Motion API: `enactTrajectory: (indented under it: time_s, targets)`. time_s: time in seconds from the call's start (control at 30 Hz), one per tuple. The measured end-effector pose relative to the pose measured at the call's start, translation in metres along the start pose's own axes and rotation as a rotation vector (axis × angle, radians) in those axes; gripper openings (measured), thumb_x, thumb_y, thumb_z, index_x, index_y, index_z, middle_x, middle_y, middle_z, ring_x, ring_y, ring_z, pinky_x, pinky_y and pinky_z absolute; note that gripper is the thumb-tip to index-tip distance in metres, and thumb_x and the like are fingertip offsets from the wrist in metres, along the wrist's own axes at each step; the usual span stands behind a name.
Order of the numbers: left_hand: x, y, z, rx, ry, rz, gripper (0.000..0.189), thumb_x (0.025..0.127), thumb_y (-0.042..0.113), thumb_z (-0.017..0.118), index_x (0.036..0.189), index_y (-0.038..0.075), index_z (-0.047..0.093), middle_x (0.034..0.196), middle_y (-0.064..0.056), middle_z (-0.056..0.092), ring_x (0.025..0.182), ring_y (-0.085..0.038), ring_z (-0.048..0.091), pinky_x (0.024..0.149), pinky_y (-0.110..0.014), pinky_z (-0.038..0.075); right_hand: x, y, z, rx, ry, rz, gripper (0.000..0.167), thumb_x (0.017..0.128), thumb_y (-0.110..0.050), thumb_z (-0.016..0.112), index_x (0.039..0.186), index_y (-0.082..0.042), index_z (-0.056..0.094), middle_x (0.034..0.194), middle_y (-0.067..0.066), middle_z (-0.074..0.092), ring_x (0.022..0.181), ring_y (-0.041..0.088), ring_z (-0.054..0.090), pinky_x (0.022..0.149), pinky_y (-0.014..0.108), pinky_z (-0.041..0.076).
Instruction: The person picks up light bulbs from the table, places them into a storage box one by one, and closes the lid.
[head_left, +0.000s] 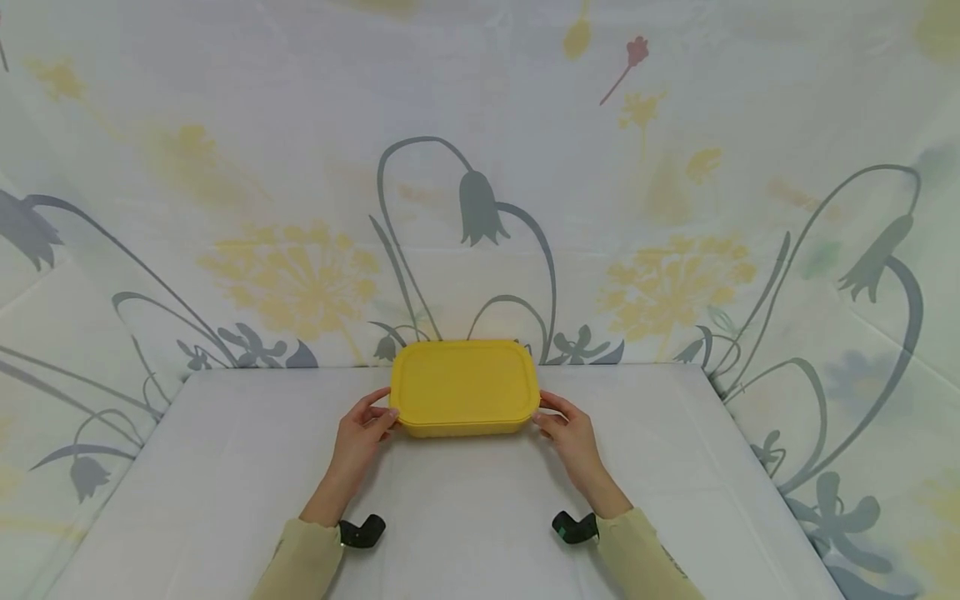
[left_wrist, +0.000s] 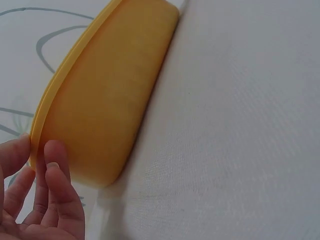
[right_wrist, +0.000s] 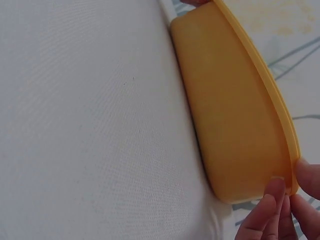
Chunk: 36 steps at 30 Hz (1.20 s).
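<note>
A yellow lidded plastic container stands on the white table at its far side, with its lid on. My left hand holds the container's left end, thumb on the lid's edge and fingers under the rim, as the left wrist view shows. At the right end, my right hand pinches the lid's rim in the same way. The container's long front wall faces me, and its base appears to sit on the cloth. What is inside is hidden by the lid.
A white cloth covers the table. Behind it and at both sides hangs a flower-printed curtain, close to the container's back. A black wrist device is at my left sleeve, another wrist device at my right.
</note>
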<state>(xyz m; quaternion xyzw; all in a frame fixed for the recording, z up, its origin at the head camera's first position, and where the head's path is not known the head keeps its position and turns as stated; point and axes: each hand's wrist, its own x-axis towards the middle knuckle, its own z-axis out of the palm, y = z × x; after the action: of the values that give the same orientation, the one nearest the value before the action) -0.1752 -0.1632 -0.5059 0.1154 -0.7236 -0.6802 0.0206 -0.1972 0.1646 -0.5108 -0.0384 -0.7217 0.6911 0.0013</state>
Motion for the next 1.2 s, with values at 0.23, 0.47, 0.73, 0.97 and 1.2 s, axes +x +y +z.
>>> enactTrajectory:
  time_s: [0.23, 0.47, 0.73, 0.97, 1.2]
  targets:
    - [-0.0012, 0.0011, 0.0020, -0.002, 0.015, 0.006, 0.043, 0.097, 0.013, 0.066, 0.138, 0.012, 0.058, 0.093, -0.007, 0.069, 0.084, -0.022, 0.070, 0.072, -0.023, 0.052, 0.0011, 0.0009, -0.0009, -0.020, 0.006, 0.008, 0.042, 0.091, 0.000, 0.068, 0.132, 0.002, 0.061, 0.115, 0.013, 0.064, 0.082, 0.010, 0.062, 0.072, 0.022, 0.052]
    - [-0.0019, 0.0011, 0.0017, 0.002, 0.004, -0.011, 0.045, 0.098, 0.016, 0.066, 0.141, 0.013, 0.056, 0.094, -0.008, 0.070, 0.084, -0.023, 0.069, 0.073, -0.024, 0.051, -0.0016, -0.0005, -0.0018, -0.046, 0.015, 0.022, 0.042, 0.091, -0.003, 0.069, 0.132, 0.001, 0.062, 0.116, 0.013, 0.064, 0.089, 0.023, 0.062, 0.072, 0.021, 0.051]
    - [-0.0029, -0.0003, 0.0007, 0.018, -0.007, -0.014, 0.044, 0.099, 0.019, 0.064, 0.142, 0.016, 0.054, 0.094, -0.008, 0.068, 0.082, -0.021, 0.065, 0.071, -0.027, 0.048, -0.0015, 0.0025, -0.0053, -0.027, -0.010, 0.033, 0.046, 0.091, -0.005, 0.071, 0.135, 0.002, 0.059, 0.118, 0.013, 0.064, 0.088, 0.018, 0.062, 0.073, 0.023, 0.052]
    - [-0.0035, -0.0010, -0.0006, 0.003, -0.020, -0.006, 0.043, 0.099, 0.018, 0.064, 0.141, 0.017, 0.055, 0.094, -0.003, 0.068, 0.083, -0.020, 0.064, 0.071, -0.028, 0.048, -0.0039, 0.0026, -0.0082, -0.009, -0.021, 0.048, 0.044, 0.093, -0.007, 0.070, 0.134, 0.003, 0.059, 0.114, 0.009, 0.065, 0.085, 0.012, 0.062, 0.074, 0.024, 0.052]
    - [-0.0035, 0.0006, -0.0018, -0.029, -0.017, -0.003, 0.044, 0.098, 0.014, 0.063, 0.141, 0.014, 0.055, 0.091, -0.001, 0.067, 0.080, -0.018, 0.063, 0.071, -0.026, 0.049, 0.0000, -0.0027, -0.0048, 0.044, -0.020, 0.099, 0.036, 0.098, -0.016, 0.064, 0.131, -0.001, 0.061, 0.094, 0.007, 0.070, 0.081, 0.017, 0.065, 0.069, 0.025, 0.053]
